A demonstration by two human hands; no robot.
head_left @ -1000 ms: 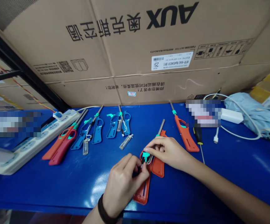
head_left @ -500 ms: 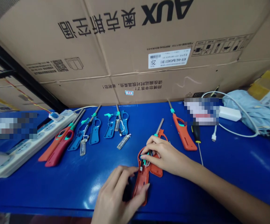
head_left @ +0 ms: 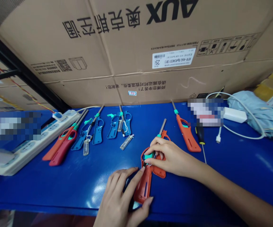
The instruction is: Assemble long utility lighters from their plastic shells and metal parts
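Note:
An opened orange gas lighter lies in front of me. My left hand (head_left: 119,195) grips the lower part of its near shell half (head_left: 142,188), thumb at the butt end and index finger touching the middle. Fingertips of my right hand (head_left: 168,154) pinch the green trigger (head_left: 148,156) inside that half. Dark and white inner parts beneath the fingers are mostly hidden. The other shell half (head_left: 159,172) lies to the right, partly under my right hand. A metal tube (head_left: 162,127) sticks out beyond the hand.
Two opened blue lighters (head_left: 98,132) with loose wires lie left, near a clear fuel tank (head_left: 126,142). Whole lighters lie beside the power strip (head_left: 36,143). An orange lighter (head_left: 187,134), a screwdriver (head_left: 200,135) and a white charger (head_left: 235,115) lie right. A large carton (head_left: 127,53) stands behind.
The green trigger has turned and sits more visibly at the shell's guard. My left index finger has moved in closer to it. The view has shifted slightly.

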